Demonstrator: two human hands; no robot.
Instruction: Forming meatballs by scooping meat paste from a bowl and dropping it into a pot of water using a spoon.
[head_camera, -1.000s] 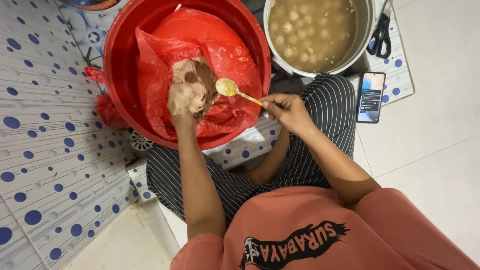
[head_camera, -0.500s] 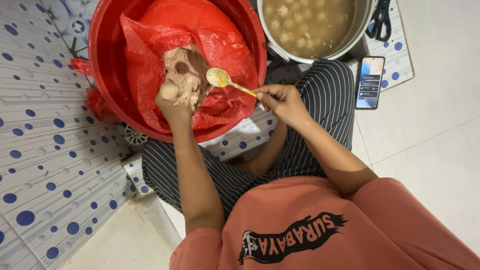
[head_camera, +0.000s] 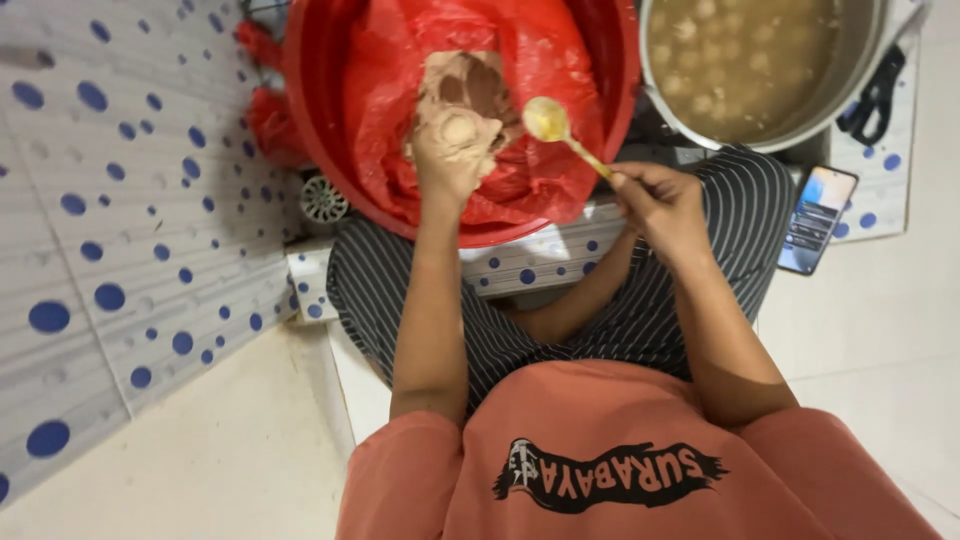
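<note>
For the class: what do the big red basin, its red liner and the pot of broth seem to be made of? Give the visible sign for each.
Red basin: probably plastic, with a smooth, evenly coloured rim.
Red liner: thin plastic film, crinkled and glossy.
Pot: likely steel or aluminium, with a grey, shiny metal wall.

The left hand (head_camera: 452, 150) squeezes brown paste (head_camera: 470, 85) over the red basin (head_camera: 310, 120); the right hand (head_camera: 660, 205) holds a spoon (head_camera: 550, 120) beside it, near the pot (head_camera: 760, 60).
</note>
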